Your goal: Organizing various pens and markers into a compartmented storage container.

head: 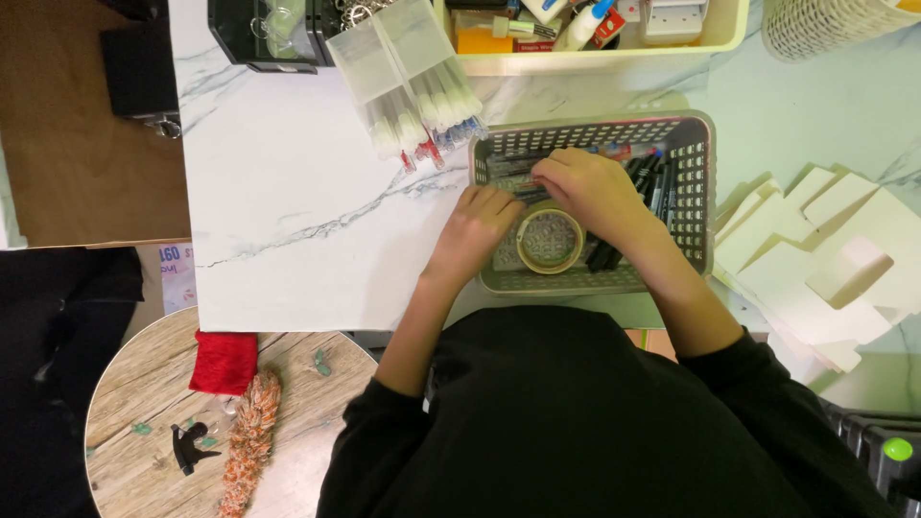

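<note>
A grey perforated plastic basket (693, 192) sits on the white marble-pattern table in front of me. Inside it lie several dark pens and markers (652, 182) and a roll of tape (550, 240). My left hand (477, 228) rests on the basket's left rim, fingers curled over the edge. My right hand (590, 187) reaches into the basket, fingers bent down on the pens at its far left; whether it grips one is hidden.
Two clear packs of white-capped pens (408, 82) lie left of the basket. A cream tray (595, 38) of glue and supplies stands behind it. Folded white cardboard boxes (825, 259) pile at right. A black box (264, 34) sits at the back left.
</note>
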